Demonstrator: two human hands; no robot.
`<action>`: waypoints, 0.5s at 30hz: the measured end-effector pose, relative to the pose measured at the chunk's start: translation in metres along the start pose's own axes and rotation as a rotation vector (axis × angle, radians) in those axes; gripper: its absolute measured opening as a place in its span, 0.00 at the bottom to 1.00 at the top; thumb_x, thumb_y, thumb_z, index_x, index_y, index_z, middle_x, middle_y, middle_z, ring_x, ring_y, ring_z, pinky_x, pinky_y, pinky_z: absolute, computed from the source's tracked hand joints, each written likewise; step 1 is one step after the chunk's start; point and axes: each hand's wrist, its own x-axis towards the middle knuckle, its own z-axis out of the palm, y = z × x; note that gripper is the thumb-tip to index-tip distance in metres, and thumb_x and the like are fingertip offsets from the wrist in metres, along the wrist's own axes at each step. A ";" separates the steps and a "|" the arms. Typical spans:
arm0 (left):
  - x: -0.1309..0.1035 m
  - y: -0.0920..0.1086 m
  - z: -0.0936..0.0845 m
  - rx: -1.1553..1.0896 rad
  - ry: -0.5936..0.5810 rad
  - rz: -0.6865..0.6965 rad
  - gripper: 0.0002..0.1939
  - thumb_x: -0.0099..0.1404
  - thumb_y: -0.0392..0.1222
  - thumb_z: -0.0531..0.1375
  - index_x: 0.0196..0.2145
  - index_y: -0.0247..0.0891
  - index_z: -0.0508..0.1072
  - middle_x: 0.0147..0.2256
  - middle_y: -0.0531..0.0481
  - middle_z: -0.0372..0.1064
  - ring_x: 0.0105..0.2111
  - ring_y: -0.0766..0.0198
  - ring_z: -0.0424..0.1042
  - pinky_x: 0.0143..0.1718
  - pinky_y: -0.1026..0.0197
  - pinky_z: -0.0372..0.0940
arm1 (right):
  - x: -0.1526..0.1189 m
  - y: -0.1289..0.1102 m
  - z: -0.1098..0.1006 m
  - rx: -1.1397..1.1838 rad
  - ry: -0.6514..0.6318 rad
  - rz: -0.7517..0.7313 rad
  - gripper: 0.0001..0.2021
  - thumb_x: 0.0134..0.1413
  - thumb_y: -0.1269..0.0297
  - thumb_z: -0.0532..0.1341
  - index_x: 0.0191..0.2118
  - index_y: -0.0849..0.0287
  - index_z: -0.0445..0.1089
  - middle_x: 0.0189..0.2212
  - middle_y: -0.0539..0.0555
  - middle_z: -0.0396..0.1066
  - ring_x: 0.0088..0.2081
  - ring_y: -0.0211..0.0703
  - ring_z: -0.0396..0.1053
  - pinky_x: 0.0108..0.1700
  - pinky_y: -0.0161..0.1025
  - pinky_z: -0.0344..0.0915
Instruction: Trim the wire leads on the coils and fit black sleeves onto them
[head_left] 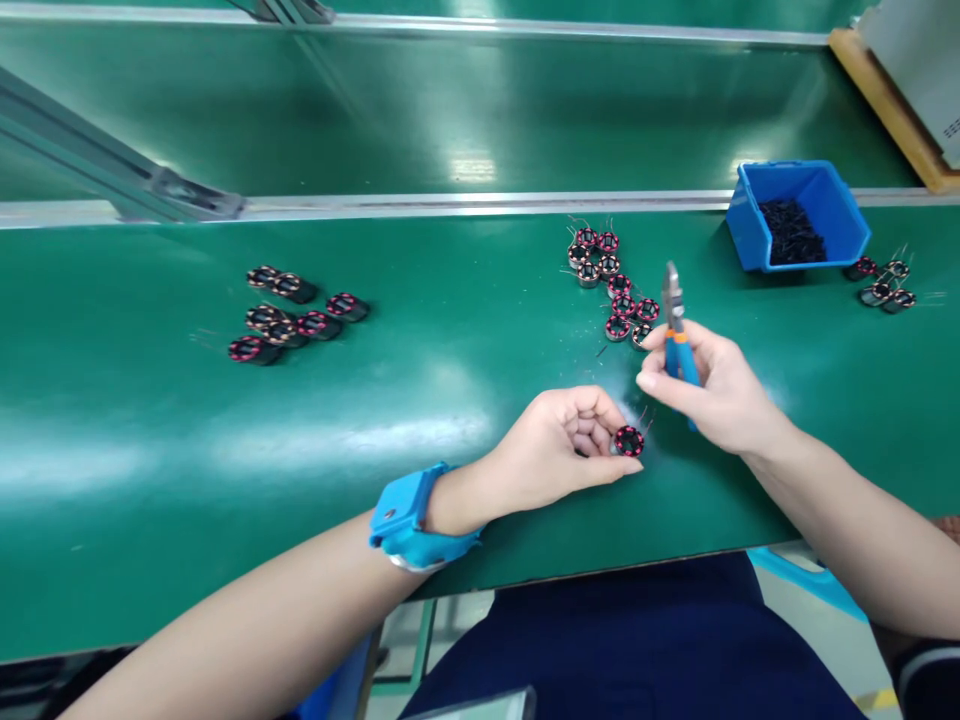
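Between the thumb and fingers of my left hand is a small round motor stator with a black and pink-red top. Thin wire ends stick out from its upper right side. My right hand is closed around the blue and orange handles of a pair of cutting pliers, jaws pointing up and away from me. The pliers are apart from the stator in my left hand. Just beyond both hands lies a group of several similar stators, some with loose wires.
A blue bin with small black pieces stands at the back right, several stators beside it. Another cluster of stators lies at left. A metal rail runs along the back of the green table; a grey post rises at left.
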 end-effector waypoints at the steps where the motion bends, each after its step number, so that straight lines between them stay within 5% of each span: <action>1: 0.000 0.000 -0.001 0.020 0.004 0.016 0.15 0.51 0.39 0.70 0.31 0.34 0.67 0.23 0.55 0.69 0.21 0.72 0.68 0.24 0.68 0.64 | 0.001 0.000 -0.005 -0.008 0.051 -0.010 0.17 0.42 0.60 0.69 0.36 0.57 0.64 0.24 0.45 0.65 0.25 0.34 0.63 0.30 0.36 0.62; 3: -0.002 -0.001 -0.008 0.109 0.074 0.103 0.13 0.54 0.40 0.68 0.33 0.34 0.68 0.29 0.49 0.73 0.27 0.67 0.72 0.31 0.64 0.69 | 0.001 -0.001 -0.016 -0.034 0.135 -0.026 0.17 0.42 0.60 0.70 0.38 0.57 0.66 0.25 0.46 0.66 0.25 0.34 0.62 0.28 0.36 0.61; 6: -0.009 -0.005 -0.033 0.429 0.368 0.283 0.11 0.55 0.40 0.66 0.35 0.36 0.68 0.40 0.43 0.74 0.40 0.59 0.74 0.45 0.54 0.68 | -0.001 -0.002 -0.030 -0.061 0.226 -0.048 0.16 0.45 0.60 0.70 0.39 0.55 0.67 0.27 0.47 0.67 0.25 0.35 0.62 0.27 0.36 0.61; 10: -0.028 -0.011 -0.074 0.972 0.721 0.295 0.11 0.54 0.41 0.66 0.34 0.39 0.68 0.44 0.41 0.72 0.48 0.48 0.70 0.52 0.43 0.61 | -0.005 -0.007 -0.036 -0.072 0.259 -0.085 0.15 0.47 0.59 0.69 0.41 0.52 0.68 0.29 0.49 0.67 0.24 0.36 0.63 0.25 0.37 0.60; 12: -0.032 -0.011 -0.080 1.116 0.862 0.331 0.16 0.52 0.42 0.67 0.38 0.40 0.69 0.50 0.40 0.68 0.53 0.43 0.65 0.55 0.40 0.56 | -0.006 -0.010 -0.035 -0.063 0.266 -0.107 0.15 0.47 0.59 0.69 0.41 0.52 0.68 0.29 0.49 0.67 0.24 0.37 0.63 0.24 0.37 0.60; 15: -0.018 -0.008 -0.065 1.124 0.823 0.438 0.23 0.52 0.42 0.68 0.46 0.40 0.68 0.53 0.39 0.65 0.55 0.43 0.63 0.56 0.41 0.55 | -0.008 -0.012 -0.030 -0.036 0.260 -0.123 0.14 0.47 0.60 0.68 0.40 0.52 0.67 0.28 0.49 0.67 0.24 0.37 0.62 0.24 0.37 0.60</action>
